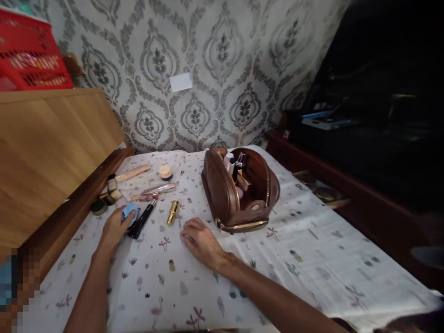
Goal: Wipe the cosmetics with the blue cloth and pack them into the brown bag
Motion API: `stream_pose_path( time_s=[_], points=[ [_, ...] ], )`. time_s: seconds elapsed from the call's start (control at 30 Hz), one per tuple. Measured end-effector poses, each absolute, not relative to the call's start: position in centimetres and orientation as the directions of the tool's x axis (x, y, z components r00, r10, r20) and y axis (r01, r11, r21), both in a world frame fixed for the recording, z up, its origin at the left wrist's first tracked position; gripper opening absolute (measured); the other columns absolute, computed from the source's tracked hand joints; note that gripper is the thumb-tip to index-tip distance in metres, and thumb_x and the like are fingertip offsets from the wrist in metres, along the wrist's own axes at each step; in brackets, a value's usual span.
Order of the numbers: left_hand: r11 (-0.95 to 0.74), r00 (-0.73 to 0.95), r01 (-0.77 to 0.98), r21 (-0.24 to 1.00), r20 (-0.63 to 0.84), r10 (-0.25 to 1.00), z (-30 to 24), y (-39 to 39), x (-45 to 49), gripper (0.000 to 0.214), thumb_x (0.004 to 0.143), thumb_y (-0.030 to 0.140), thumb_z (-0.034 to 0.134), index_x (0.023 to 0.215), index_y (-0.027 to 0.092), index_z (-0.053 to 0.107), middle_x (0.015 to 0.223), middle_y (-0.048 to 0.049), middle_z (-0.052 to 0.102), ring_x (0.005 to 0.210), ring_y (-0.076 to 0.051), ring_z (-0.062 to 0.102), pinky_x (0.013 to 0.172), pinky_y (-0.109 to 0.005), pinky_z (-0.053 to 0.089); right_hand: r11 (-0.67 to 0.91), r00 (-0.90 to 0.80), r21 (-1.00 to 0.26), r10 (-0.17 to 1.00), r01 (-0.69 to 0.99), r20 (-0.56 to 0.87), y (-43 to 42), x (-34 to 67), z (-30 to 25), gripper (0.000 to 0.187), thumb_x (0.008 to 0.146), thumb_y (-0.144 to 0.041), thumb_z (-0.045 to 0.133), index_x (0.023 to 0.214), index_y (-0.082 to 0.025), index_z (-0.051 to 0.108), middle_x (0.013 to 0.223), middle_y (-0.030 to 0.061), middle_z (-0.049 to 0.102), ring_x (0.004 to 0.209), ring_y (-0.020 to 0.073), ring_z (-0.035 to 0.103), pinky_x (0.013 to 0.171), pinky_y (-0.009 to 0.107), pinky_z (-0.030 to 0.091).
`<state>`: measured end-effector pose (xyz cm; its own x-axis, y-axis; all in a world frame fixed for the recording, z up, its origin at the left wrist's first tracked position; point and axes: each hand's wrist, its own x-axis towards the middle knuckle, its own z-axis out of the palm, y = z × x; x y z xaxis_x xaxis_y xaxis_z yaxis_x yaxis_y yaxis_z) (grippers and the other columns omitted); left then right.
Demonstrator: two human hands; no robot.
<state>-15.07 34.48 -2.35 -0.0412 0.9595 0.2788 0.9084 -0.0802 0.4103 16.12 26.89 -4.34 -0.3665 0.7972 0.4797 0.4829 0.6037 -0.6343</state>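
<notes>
My left hand [116, 226] is closed around a small light-blue rounded item [130, 213], whose kind I cannot make out, at the left of the cloth. Right beside it lies a black tube [143, 221]. My right hand [201, 243] rests on the cloth with its fingers curled in, and I see nothing in it. A gold lipstick tube [173, 212] lies between the hands. Past my right hand stands a brown makeup bag [222, 192], unzipped, with several cosmetics [239, 169] inside.
A cream-lidded jar [165, 172], a clear pinkish tube [158, 189], a beige tube [133, 173] and small bottles [112, 183] lie at the back left. A wooden panel [58, 152] bounds the left. The patterned wall [222, 69] is behind, dark furniture [374, 208] to the right.
</notes>
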Motion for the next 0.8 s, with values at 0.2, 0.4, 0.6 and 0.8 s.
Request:
stream_pose_path(
  time_s=[0.2,0.4,0.6,0.8],
  points=[
    [0.022,-0.055,0.993,0.119,0.277,0.959,-2.0,36.0,-15.8,0.035,0.093,0.041,0.039,0.108,0.020,0.063,0.083,-0.0093,0.072,0.081,-0.030,0.068,0.069,-0.033,0.049,0.583,-0.344,-0.640,0.812,0.500,0.472,26.9,16.2,-4.5,0.012,0.085,-0.008,0.061,0.085,-0.017,0.069,0.091,0.0066,0.068,0.096,0.0200,0.060,0.088,0.032,0.052],
    [0.054,-0.071,0.996,0.065,0.301,0.951,-0.5,36.6,-15.3,0.042,0.086,0.013,0.047,0.126,0.015,0.059,0.102,-0.0136,0.071,0.095,-0.029,0.068,0.081,-0.033,0.050,0.597,-0.374,-0.641,0.802,0.483,0.465,27.2,16.4,-4.5,0.014,0.087,-0.008,0.058,0.085,-0.017,0.067,0.091,0.0072,0.067,0.095,0.0213,0.059,0.087,0.035,0.052],
    [0.180,-0.163,0.984,-0.016,0.342,0.925,1.6,37.7,-16.5,0.049,0.086,0.008,0.045,0.125,0.030,0.064,0.129,-0.0087,0.058,0.106,-0.028,0.063,0.081,-0.035,0.051,0.625,-0.397,-0.657,0.779,0.421,0.486,27.7,16.5,-4.5,0.018,0.093,-0.014,0.050,0.089,-0.020,0.066,0.093,0.0081,0.067,0.093,0.0222,0.061,0.084,0.038,0.053],
    [0.375,-0.370,0.926,0.053,0.331,0.868,3.4,42.1,-20.0,0.037,0.093,0.036,0.045,0.115,0.017,0.069,0.120,-0.0203,0.058,0.104,-0.036,0.063,0.078,-0.044,0.052,0.634,-0.396,-0.644,0.772,0.428,0.497,27.7,16.5,-4.4,0.019,0.092,-0.013,0.050,0.088,-0.022,0.066,0.093,0.0083,0.068,0.092,0.0231,0.063,0.080,0.038,0.055]
  ],
)
